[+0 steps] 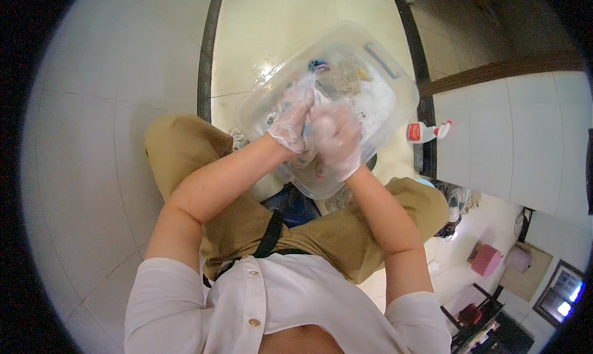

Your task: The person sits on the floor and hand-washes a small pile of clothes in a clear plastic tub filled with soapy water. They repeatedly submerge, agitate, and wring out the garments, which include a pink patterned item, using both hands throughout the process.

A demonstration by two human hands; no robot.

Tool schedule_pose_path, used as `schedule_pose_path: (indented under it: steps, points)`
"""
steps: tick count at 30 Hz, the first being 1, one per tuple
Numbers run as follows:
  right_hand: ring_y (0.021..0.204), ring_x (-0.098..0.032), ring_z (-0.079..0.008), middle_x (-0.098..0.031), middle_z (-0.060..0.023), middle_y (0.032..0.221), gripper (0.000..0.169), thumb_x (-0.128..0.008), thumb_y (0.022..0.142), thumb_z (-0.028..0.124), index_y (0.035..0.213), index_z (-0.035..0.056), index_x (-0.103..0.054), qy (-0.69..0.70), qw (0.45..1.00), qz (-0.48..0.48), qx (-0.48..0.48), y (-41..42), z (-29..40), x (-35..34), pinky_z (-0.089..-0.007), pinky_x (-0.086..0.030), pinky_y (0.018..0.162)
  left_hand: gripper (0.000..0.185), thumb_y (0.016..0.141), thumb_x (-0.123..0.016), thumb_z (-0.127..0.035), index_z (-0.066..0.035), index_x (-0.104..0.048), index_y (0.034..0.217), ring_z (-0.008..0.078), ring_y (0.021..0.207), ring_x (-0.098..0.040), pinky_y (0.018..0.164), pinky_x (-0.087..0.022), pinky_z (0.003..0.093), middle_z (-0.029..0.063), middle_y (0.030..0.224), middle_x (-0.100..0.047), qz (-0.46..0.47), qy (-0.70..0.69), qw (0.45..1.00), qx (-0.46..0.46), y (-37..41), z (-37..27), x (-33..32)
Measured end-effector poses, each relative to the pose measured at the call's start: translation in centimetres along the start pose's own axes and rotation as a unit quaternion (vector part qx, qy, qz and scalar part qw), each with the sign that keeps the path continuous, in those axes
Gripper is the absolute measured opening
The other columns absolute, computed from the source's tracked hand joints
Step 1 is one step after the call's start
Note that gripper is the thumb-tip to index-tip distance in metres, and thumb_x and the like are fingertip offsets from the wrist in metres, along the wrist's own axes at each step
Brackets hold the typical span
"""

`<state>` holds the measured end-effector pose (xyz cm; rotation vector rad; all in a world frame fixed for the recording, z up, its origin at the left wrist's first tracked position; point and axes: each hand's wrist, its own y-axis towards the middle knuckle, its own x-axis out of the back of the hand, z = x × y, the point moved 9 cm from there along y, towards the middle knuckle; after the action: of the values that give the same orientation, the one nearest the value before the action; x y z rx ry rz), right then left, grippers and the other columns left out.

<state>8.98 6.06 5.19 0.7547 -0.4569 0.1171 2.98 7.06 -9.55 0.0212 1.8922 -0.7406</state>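
Observation:
A translucent plastic tub (400, 97) on the floor holds white suds (377, 115) and wet cloth. Both my hands are inside its rim, in thin clear disposable gloves. My left hand (293, 125) grips a pale cloth with blue-green print (288, 105). Pressed close against it, my right hand (337, 134) is curled like a fist on the same cloth and blurred by motion; its fingertips are hidden. Beyond the hands a beige cloth (342, 78) lies in the suds, with a small teal and purple patterned piece (318, 65) beside it.
A white spray bottle with red label (414, 132) stands right of the tub, by a dark skirting (428, 155). My knees flank the tub. A tiled wall (92, 145) rises at left. Shoes (456, 203) and a pink stool (486, 260) are farther off at right.

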Motion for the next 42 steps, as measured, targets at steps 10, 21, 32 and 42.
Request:
schedule_pose_path:
  steps: [10, 21, 32, 42]
  points:
    - [0.048, -0.047, -0.0265, -0.046, -0.0082, 0.057, 0.01, -0.059, 0.068, 0.008, 0.065, 0.008, -0.05, 0.016, 0.998, -0.049, 0.041, -1.5, 1.3, -1.5, -0.0356, -0.038, 0.041, 0.03, 0.084, -0.052, -0.028, -0.007, -0.051, 0.106, 0.0179, 0.09, -0.051, 0.081, -0.042, 0.0302, 0.008, 0.099, -0.055, -0.089, 0.144, 0.977, -0.127, -0.2, -1.6, 2.3]
    - [0.049, -0.047, -0.0265, -0.047, -0.0105, 0.061, 0.006, -0.054, 0.074, 0.006, 0.071, 0.0038, -0.051, -0.084, 0.993, -0.01, 0.078, -1.0, 2.1, -1.7, -0.0354, -0.038, 0.042, 0.029, 0.083, -0.054, -0.026, -0.005, -0.05, 0.102, 0.0172, 0.088, -0.051, 0.074, -0.042, 0.0275, 0.0073, 0.097, -0.054, -0.047, 0.077, 0.995, -0.041, -2.0, -1.2, -1.4]
    - [0.06, -0.053, -0.0265, -0.056, -0.0125, 0.073, 0.004, -0.051, 0.076, 0.007, 0.076, 0.0038, -0.054, 0.101, 0.943, -0.048, -0.314, -2.5, -6.4, -0.3, -0.0348, -0.043, 0.054, 0.014, 0.083, -0.051, -0.017, -0.008, -0.054, 0.093, 0.0139, 0.076, -0.056, 0.065, -0.047, 0.0256, 0.0046, 0.086, -0.057, -0.005, 0.052, 0.998, 0.035, -0.7, 0.5, -0.1]
    - [0.052, -0.05, -0.0281, -0.05, -0.0111, 0.062, 0.008, -0.058, 0.07, 0.009, 0.069, 0.005, -0.051, -0.209, 0.976, -0.022, -0.055, -1.1, -1.4, 0.2, -0.0363, -0.041, 0.045, 0.011, 0.085, -0.045, -0.016, -0.01, -0.053, 0.09, 0.0139, 0.077, -0.053, 0.067, -0.045, 0.0276, 0.0024, 0.082, -0.054, -0.038, 0.106, 0.99, -0.085, -3.4, 0.3, -1.8]
